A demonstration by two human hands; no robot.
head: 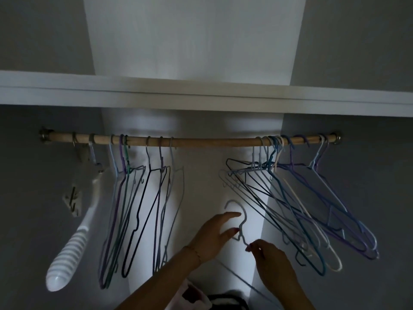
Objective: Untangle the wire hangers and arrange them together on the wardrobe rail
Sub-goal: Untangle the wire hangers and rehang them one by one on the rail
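At the far left a white ribbed handle (67,251) hangs from the wooden wardrobe rail (212,142). Next along, a neat group of wire hangers (138,209) hangs straight down. In the middle gap, one pale hanger (240,220) is off the rail and held low between both hands. The left hand (214,234) has its fingers (232,214) half open, thumb and forefinger loosely cupping the hook's neck. The right hand (272,265) pinches the hanger's shoulder wire just below the neck. Further right, the tangled bunch (301,209) splays out at an angle, arms crossing. The step in hand seems to be carrying a freed hanger to the rail; next, I judge, its hook must be lifted over the rail beside the neat group.
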